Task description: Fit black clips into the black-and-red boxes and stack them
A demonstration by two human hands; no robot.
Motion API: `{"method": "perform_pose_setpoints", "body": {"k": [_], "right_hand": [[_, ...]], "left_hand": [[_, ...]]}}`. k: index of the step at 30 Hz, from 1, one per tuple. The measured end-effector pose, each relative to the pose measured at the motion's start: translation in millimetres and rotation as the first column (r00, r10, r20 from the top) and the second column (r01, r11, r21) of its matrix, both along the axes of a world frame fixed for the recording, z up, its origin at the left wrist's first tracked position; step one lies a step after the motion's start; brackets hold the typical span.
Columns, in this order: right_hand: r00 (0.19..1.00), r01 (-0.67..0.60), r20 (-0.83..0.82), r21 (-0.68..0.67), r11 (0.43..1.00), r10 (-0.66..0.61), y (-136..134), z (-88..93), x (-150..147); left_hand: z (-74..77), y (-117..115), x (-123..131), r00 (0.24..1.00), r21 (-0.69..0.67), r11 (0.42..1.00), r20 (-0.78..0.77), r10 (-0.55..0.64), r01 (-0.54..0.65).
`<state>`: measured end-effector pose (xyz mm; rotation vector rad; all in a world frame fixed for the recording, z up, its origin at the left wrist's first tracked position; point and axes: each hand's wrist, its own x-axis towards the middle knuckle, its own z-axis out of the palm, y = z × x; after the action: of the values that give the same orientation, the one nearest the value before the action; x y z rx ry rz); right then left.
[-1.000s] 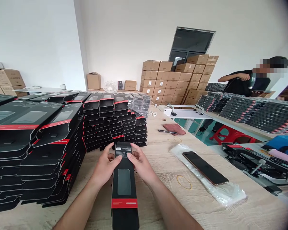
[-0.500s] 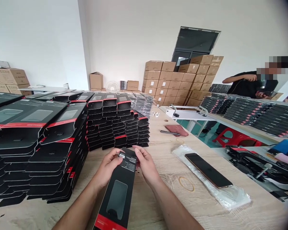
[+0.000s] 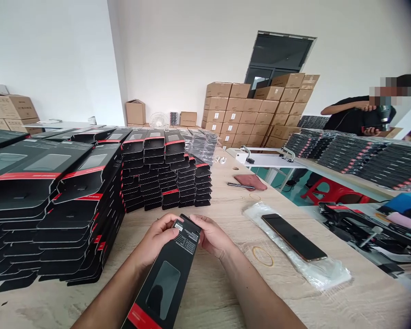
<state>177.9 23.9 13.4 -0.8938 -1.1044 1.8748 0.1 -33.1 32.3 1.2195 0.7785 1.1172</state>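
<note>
A long black cardboard box [image 3: 173, 256] with a red band and a clear window lies slanted between my hands, its near end running out of the bottom of the view. My left hand [image 3: 160, 235] grips its far left edge, thumb on top by the white label. At the far right corner, my right hand [image 3: 212, 235] is closed on the end, where a flap stood up before; its fingertips are partly hidden behind the box. Stacks of similar black boxes [image 3: 77, 214], open at the near ends, stand to the left and ahead.
Right of my hands lie a rubber band [image 3: 263, 256] and a smartphone [image 3: 292, 236] on clear plastic bags [image 3: 329, 274]. Farther back are a pen [image 3: 240, 185] and a reddish pouch [image 3: 255, 182]. A co-worker [image 3: 354, 112] holds a heat gun-like tool [image 3: 383, 112] behind wrapped stacks [image 3: 363, 160].
The flap at the box's far end has been folded down. Both hands and the box end have shifted slightly right. The co-worker's tool has moved a little right.
</note>
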Motion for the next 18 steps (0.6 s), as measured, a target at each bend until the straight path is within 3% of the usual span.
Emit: {"method": "perform_pose_setpoints", "body": {"k": [3,9,13,18], "right_hand": [[0.999,0.002,0.046,0.041,0.999,-0.004,-1,0.1,0],[0.994,0.026,0.093,0.283,0.959,-0.054,-3,4.9,3],[0.991,0.003,0.124,0.333,0.943,-0.047,-5,8.3,5],[0.974,-0.038,0.217,0.427,0.903,-0.061,-14,17.2,6]], "left_hand": [[-3.3,0,0,1.0,-0.019,1.0,0.009,0.012,-0.012],[-9.7,3,2,0.999,0.011,1.0,0.019,0.028,-0.028],[-12.6,3,3,0.999,0.03,0.999,0.026,0.031,-0.032],[-12.3,5,4,0.986,0.049,0.995,0.143,0.081,-0.089]]}}
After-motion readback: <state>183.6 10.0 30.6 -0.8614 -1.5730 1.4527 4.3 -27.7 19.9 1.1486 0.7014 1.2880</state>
